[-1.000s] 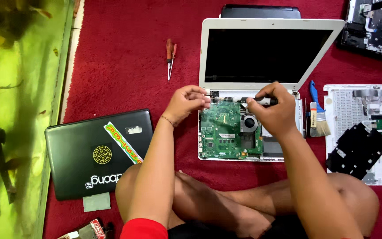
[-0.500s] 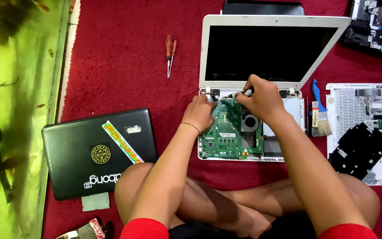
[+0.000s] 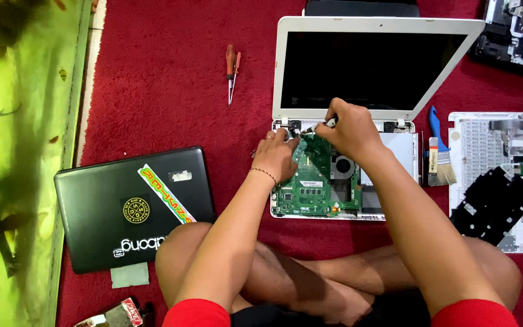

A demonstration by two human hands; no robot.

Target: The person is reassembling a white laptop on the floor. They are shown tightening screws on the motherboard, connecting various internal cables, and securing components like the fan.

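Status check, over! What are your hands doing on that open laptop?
Left hand pressing the green circuit board near the left hinge. Right hand gripping a small tool there. Nothing blocking; brush lies aside.

1. White laptop [image 3: 340,181] at centre, lid up, dark screen, base opened – green circuit board [image 3: 310,181] and round fan [image 3: 343,165] exposed.
2. Left hand [image 3: 276,157] rests on the board's upper left corner, fingers by the left hinge.
3. Right hand [image 3: 349,130] just at 2 o'clock of it, fingers pinched on a small tool tip near the hinge – exact tool unclear.
4. Screwdriver [image 3: 232,69], red handle, on the red carpet [image 3: 164,91] at 10 o'clock of the laptop.
5. Blue-handled brush [image 3: 438,148] just at 3 o'clock of the base; removed white keyboard panel [image 3: 497,181] beyond.
6. Closed black laptop [image 3: 131,206] with stickers at 8 o'clock.
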